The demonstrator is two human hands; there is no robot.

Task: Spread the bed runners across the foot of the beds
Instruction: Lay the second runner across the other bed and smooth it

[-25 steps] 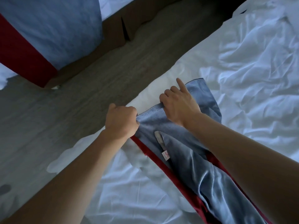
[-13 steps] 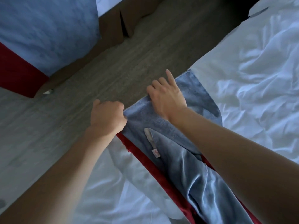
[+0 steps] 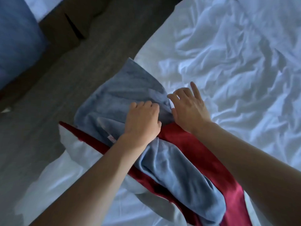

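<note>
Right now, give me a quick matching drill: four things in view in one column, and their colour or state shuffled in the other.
Things:
1. bed runner
2. sheet
3. left hand
4. floor

States:
A. white and wrinkled
B. dark wood grain beside the bed
C. blue with red borders, bunched
D. gripping the blue fabric

Pairs: 1-C, 2-A, 3-D, 4-B

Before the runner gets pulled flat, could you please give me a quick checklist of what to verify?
1. Left hand grips the runner: ok.
2. Right hand grips its edge: cannot tell; fingers lie at the fold.
3. Runner flat: not ok, bunched and folded.
4. Runner's end on the bed: not ok, it hangs over the floor.
5. Red band smooth: not ok.
</note>
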